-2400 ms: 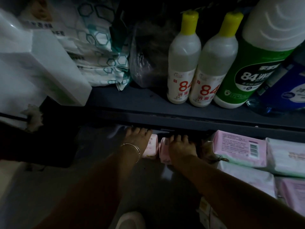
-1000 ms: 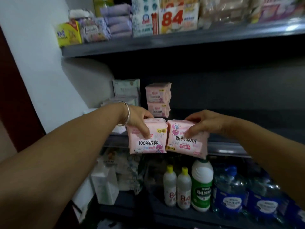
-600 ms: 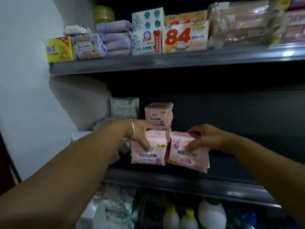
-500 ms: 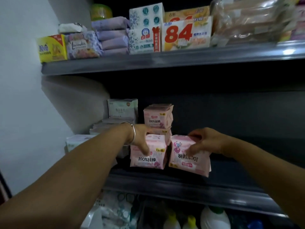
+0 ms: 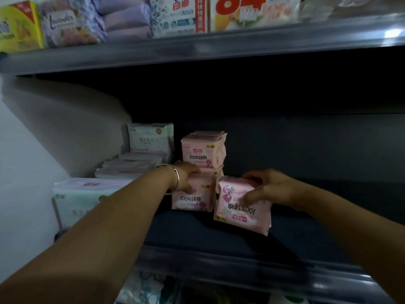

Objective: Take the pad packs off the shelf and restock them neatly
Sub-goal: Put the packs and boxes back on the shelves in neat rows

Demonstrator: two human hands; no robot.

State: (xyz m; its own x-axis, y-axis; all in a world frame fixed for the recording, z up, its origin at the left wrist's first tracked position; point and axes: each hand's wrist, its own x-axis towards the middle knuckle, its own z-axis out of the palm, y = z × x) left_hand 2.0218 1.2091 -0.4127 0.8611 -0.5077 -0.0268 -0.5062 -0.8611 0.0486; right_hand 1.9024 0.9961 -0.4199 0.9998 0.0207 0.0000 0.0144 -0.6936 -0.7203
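Two stacked pink packs (image 5: 202, 150) behind both held packs.

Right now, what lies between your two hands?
Head view: the left hand and right hand each grip a pink pack; these packs fill the stretch.

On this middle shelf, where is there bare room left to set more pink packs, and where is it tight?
Free: the dark shelf board right of the upside-down pink pack in the right hand, and the strip before both packs. Crowded: the left end, where the left hand holds a pink pack against the pink stack and pale green packs.
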